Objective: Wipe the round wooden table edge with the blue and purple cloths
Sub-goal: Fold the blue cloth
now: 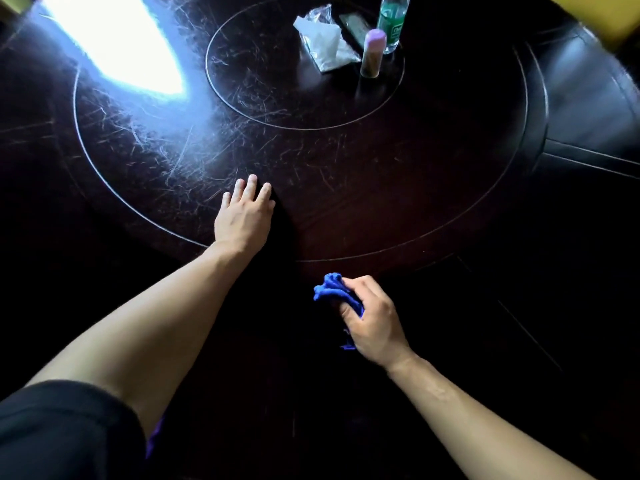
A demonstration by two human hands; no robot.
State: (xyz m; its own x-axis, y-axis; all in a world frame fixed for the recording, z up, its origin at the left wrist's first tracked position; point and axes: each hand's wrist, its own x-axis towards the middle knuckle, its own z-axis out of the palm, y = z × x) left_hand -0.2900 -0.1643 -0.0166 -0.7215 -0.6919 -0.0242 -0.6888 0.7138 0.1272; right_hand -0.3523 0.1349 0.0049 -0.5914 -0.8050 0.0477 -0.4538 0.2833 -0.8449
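The right hand (372,318), in the lower middle of the frame, is clamping a bunched blue cloth (330,289). The fingers are curled round it so that a wad sticks out toward the upper left, which looks like the working face for rubbing the wood. The hand is sitting over the dark outer band of the round wooden tabletop (398,188), just below the thin inlaid ring, so the cloth is placed at the edge zone the task names. Whether the cloth is pressing on the wood or hanging just above it cannot be told in this dark patch.

The left hand (244,218), at centre frame, is lying flat with fingers apart and palm down on the tabletop, holding nothing. It is probably bracing the body while the other arm is reaching and rubbing.

A sliver of purple cloth (156,436) is showing at lower left, tucked under the left forearm beside the black sleeve (62,434), likely parked there until wanted.

In the upper middle of the frame, on the inner disc, a green-labelled plastic bottle (393,22), a pink-capped tube (373,53), a crumpled white packet (323,43) and a dark flat object, perhaps a phone, are standing well apart from the wiping zone.
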